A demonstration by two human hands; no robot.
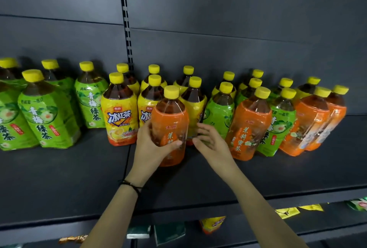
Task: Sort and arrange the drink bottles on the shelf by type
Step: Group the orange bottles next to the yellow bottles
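glossy plastic bottles point(170, 126), matt metal shelf point(59, 178)

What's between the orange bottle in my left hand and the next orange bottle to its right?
Head view: your right hand, with a yellow-label bottle and a green-label bottle standing behind it.

Shop: slotted shelving point(59, 178), stocked bottles point(119, 112)

Yellow caps point(171, 91) top every bottle. Labels are green with white characters point(47, 120), yellow with blue-and-white lettering point(119, 118), or orange point(169, 128). The shelf point(59, 178) and back panel point(218, 9) are dark grey.
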